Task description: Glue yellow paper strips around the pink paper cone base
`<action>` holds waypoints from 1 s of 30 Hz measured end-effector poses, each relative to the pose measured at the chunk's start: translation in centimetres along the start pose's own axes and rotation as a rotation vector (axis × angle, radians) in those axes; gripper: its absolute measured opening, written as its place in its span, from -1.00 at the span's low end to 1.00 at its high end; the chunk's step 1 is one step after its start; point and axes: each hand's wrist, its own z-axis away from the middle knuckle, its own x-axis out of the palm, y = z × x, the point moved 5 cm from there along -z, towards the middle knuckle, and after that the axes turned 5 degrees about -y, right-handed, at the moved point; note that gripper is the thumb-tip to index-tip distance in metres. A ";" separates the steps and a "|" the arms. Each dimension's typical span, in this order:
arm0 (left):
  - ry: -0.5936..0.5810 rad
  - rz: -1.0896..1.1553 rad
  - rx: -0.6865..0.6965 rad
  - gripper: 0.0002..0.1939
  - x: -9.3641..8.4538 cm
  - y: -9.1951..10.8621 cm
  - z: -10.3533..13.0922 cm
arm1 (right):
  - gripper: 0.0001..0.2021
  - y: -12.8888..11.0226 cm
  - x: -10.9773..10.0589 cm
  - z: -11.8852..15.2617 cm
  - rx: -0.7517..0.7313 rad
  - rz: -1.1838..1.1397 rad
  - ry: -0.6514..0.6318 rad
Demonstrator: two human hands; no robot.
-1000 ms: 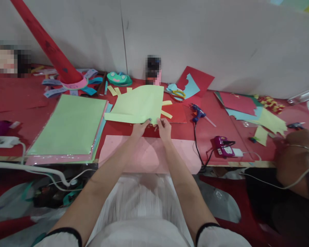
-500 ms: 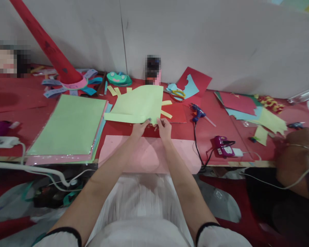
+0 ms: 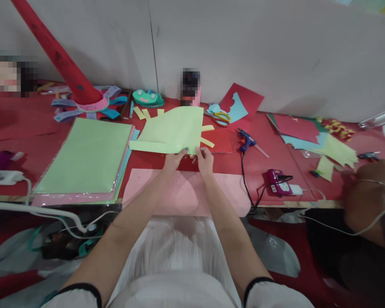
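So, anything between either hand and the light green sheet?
Nothing visible: the left hand and right hand both pinch the light green sheet along its near edge. The pink sheet lies under the forearms, not between.

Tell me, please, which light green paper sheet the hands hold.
The middle sheet, its near edge pinched by the left hand and right hand; the other sheet lies flat atop the left stack.

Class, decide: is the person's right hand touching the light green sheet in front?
Touching: the head view shows the right hand gripping the light green sheet at its near edge.
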 end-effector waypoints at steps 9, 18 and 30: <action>-0.009 0.006 -0.021 -0.71 0.2 0.8 0.4 | -0.71 0.3 0.2 -0.2 -0.023 -0.033 -0.040; -0.047 0.028 -0.012 -0.65 0.5 0.8 0.4 | -0.69 0.0 0.1 0.1 -0.048 -0.042 0.004; -0.052 0.056 -0.028 -0.68 0.6 0.9 0.5 | -0.70 0.6 0.3 -0.3 -0.015 -0.076 -0.042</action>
